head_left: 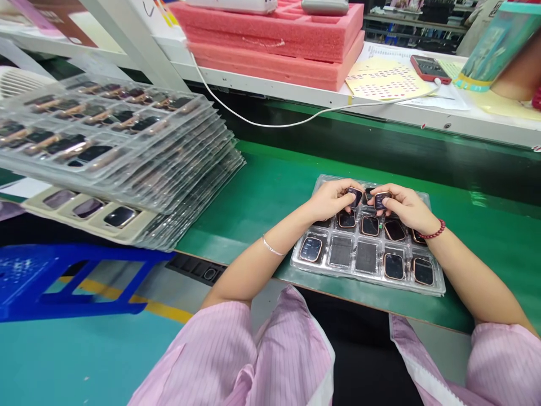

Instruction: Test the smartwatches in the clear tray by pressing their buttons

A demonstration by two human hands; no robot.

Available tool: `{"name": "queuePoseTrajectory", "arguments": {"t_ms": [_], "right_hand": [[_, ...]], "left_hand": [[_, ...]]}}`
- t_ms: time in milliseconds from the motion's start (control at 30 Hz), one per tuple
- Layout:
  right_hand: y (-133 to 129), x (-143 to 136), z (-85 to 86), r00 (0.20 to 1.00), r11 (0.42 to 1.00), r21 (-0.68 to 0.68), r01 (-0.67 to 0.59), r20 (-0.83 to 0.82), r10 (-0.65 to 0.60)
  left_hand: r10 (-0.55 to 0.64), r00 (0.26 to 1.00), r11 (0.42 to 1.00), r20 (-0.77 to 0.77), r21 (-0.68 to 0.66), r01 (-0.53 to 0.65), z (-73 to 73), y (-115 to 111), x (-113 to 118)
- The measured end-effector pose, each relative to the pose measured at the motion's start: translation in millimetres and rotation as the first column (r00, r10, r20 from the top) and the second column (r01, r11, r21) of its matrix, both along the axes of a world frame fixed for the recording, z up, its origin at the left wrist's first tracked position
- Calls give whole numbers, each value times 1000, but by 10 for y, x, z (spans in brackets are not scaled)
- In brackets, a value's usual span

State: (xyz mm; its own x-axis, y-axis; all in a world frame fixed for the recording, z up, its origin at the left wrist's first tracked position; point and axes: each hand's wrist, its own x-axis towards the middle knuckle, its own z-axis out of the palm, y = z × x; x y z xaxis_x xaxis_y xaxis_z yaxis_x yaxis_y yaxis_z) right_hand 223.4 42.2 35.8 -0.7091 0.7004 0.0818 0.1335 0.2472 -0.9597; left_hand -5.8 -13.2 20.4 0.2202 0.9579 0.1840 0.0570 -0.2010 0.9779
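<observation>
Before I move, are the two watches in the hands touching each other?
Apart. The head view shows a visible gap between the watch in the left hand and the other watch in the right hand.

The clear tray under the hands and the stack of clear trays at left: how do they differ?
The tray sits low on the green mat; the stack rises many layers high. The tray has the left hand and right hand over it, while no hand touches the stack. Both look like clear plastic and hold dark-faced watches.
</observation>
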Motion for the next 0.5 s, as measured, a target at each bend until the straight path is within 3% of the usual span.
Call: {"name": "queuePoseTrajectory", "arguments": {"t_ms": [233,500], "right_hand": [[8,7,-6,1000,1000,13,3,21,-3],[8,16,-16,1000,998,56,-31,2,31]], "left_hand": [[-7,1000,1000,-12,6,7,-15,5,-8],[-5,999,994,-44,113,10,4,0,-18]]}}
